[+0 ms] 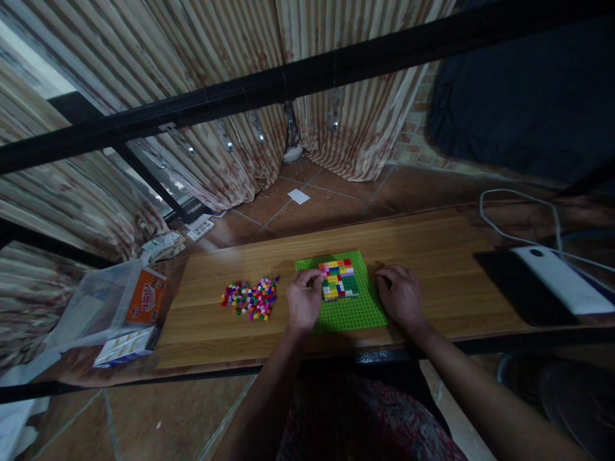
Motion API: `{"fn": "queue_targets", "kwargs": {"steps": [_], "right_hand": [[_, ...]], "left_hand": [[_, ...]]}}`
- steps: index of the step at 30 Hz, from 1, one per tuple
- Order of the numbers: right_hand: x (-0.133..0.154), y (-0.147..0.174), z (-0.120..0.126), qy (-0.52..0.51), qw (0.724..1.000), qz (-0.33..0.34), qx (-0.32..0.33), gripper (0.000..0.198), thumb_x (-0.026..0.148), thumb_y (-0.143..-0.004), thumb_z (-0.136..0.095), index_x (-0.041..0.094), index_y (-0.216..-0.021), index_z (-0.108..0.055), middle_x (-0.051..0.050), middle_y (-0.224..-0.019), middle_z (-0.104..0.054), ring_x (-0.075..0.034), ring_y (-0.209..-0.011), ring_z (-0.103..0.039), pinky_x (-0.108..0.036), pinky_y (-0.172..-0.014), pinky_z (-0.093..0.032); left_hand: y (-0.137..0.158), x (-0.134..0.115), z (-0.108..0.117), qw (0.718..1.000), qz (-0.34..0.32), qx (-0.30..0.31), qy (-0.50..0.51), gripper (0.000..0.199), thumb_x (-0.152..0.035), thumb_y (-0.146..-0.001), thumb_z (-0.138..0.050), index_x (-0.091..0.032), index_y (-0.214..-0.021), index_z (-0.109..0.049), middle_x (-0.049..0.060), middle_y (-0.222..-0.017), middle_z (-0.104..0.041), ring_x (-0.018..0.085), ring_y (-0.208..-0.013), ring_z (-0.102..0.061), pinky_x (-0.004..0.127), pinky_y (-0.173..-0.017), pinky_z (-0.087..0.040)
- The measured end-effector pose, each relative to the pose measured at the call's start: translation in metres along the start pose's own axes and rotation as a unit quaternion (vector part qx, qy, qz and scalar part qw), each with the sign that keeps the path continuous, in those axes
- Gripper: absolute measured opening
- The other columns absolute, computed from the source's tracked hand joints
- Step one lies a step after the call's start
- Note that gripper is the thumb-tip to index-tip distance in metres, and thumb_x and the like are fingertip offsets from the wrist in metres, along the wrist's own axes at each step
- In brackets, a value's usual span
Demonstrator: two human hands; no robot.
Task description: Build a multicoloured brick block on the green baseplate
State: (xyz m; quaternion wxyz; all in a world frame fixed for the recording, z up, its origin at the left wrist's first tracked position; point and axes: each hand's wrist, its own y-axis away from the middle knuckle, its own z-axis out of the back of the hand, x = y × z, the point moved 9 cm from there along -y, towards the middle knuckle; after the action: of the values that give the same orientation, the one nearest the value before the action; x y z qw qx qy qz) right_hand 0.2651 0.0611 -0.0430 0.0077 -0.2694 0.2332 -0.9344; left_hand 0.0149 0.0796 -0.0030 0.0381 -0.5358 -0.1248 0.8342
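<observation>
A green studded baseplate (372,314) lies on the wooden board, carrying a block of multicoloured toy bricks (340,280) in red, orange, yellow, white, blue and green. My left hand (304,301) is at the block's left side, thumb and forefinger pinched at its upper left corner beside a pink spot. Whether a small brick sits between those fingertips is too small to tell. Just off the plate's right edge, my right hand (402,298) rests low over the board with its fingers curled together; anything inside them is hidden.
Loose small bricks (252,298) lie in a pile left of the plate. A clear plastic box (96,307) and a small carton (125,347) stand at far left. On the right are a black flat panel (523,285), a white device (562,278) and a white cable (557,224).
</observation>
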Motion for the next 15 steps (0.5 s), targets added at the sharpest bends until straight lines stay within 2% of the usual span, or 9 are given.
{"fn": "queue_targets", "kwargs": {"steps": [4,9,15], "right_hand": [[0.0,0.0,0.001,0.008,1.0,0.0,-0.008,0.022,0.023,-0.088,-0.047,0.02,-0.086,-0.069,-0.009,-0.095,-0.07,-0.024,-0.09,-0.058,-0.039,-0.084,-0.043],[0.001,0.0,0.001,0.006,1.0,0.007,-0.013,0.022,0.024,-0.088,-0.047,0.02,-0.085,-0.068,-0.009,-0.093,-0.069,-0.024,-0.088,-0.057,-0.038,-0.082,-0.044],[0.004,-0.001,0.004,0.006,1.0,0.0,-0.018,0.021,0.023,-0.088,-0.048,0.021,-0.084,-0.068,-0.008,-0.091,-0.069,-0.023,-0.089,-0.057,-0.037,-0.083,-0.043]], "left_hand": [[-0.002,0.008,-0.003,0.999,0.014,0.003,0.05,0.011,-0.022,-0.082,-0.061,-0.017,-0.079,-0.07,0.003,-0.084,-0.07,0.013,-0.077,-0.063,0.025,-0.073,-0.051],[-0.005,0.023,-0.009,0.99,0.066,0.005,0.126,0.007,-0.021,-0.077,-0.063,-0.017,-0.079,-0.069,0.002,-0.079,-0.069,0.013,-0.075,-0.064,0.025,-0.073,-0.051],[-0.005,0.027,-0.009,0.982,0.098,0.004,0.16,0.011,-0.023,-0.073,-0.067,-0.017,-0.081,-0.068,0.001,-0.076,-0.068,0.012,-0.071,-0.062,0.024,-0.071,-0.05]]}}
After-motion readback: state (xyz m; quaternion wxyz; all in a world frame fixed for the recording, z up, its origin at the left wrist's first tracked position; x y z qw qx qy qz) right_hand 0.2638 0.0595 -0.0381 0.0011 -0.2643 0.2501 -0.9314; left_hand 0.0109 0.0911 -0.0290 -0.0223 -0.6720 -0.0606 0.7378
